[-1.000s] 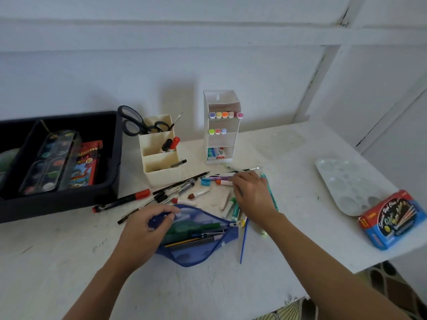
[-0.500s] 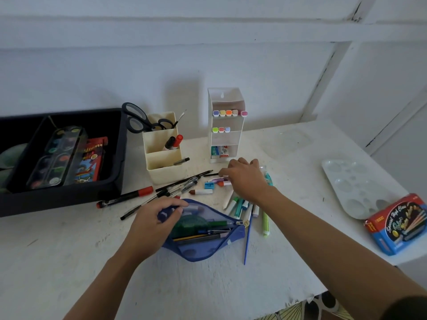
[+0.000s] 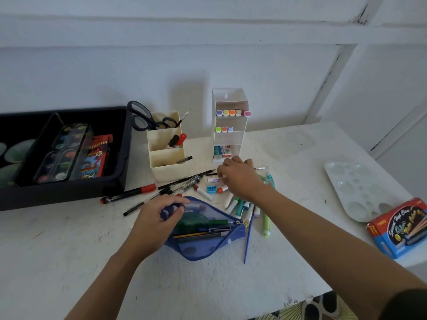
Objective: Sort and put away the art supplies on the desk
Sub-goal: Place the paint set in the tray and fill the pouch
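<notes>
**A hobby art corner, most likely in a home**

A scuffed, white-painted bench (image 3: 69,262) stands against a plain white board wall (image 3: 92,72) with battens. A black tray (image 3: 69,192) holds a watercolour set (image 3: 62,153). A cream desk organiser (image 3: 166,167) carries scissors (image 3: 141,118), beside a tall white marker rack (image 3: 228,98). A white mixing palette (image 3: 353,188) lies at the right. Patterned floor covering (image 3: 323,306) shows below the bench edge.

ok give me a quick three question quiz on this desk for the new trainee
1. True or false: the scissors stand in the cream organiser.
2. Which hand grips the blue pouch?
3. Marker caps showing in the white rack's second row down: A two, B three, C six.
Key: 1 true; 2 the left hand; 3 B.
</notes>
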